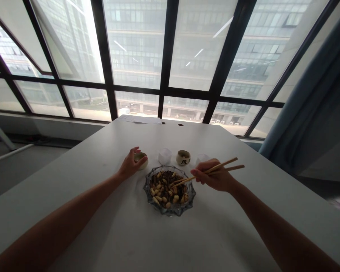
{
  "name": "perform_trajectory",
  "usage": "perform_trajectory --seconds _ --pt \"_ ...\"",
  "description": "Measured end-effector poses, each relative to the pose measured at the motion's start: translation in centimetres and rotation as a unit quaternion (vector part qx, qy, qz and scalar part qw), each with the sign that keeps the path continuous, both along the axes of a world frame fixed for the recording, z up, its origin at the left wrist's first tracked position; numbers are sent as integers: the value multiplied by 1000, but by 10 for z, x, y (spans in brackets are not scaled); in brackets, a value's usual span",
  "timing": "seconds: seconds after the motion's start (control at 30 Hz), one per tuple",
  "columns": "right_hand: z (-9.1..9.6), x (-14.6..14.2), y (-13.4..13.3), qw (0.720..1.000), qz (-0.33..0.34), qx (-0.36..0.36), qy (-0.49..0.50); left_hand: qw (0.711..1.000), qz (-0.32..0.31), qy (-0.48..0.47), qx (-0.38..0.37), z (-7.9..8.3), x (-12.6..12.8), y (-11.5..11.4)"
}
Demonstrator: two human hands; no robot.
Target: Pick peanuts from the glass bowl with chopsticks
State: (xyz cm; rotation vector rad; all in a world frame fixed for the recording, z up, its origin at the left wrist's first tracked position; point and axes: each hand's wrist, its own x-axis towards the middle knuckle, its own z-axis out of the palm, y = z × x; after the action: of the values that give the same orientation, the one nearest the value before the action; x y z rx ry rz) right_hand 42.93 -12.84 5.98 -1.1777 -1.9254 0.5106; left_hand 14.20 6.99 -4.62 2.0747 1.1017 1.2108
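A scalloped glass bowl (190, 199) of pale nuts and dark seeds sits in the middle of the white table (102, 226). My right hand (215, 177) grips a pair of wooden chopsticks (212, 170), their tips down among the nuts. My left hand (132, 163) is wrapped around a small beige cup (142, 156) to the left of the bowl. Behind the bowl stand a small clear plastic cup (164, 155) and a second beige cup (183, 157) with dark writing. Another clear cup (201, 158) stands partly hidden behind my right hand.
A sheet of paper (141, 119) lies at the table's far edge near two dark holes. Large dark-framed windows (167, 56) fill the background. A blue curtain (314, 113) hangs at the right. Grey floor lies to the left of the table.
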Motion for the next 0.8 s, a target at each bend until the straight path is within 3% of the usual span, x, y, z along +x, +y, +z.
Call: perform_trajectory --seconds 0.3,0.5,0.8 --pt "-8 1 7 996 -44 -49 59 1000 -1 1 -5 4 1 -3" --pt "-13 3 12 991 -74 -43 100 1000 14 9 -4 4 0 -3" --pt "-7 -1 8 995 -49 -33 75 1000 22 14 -1 2 0 -1"
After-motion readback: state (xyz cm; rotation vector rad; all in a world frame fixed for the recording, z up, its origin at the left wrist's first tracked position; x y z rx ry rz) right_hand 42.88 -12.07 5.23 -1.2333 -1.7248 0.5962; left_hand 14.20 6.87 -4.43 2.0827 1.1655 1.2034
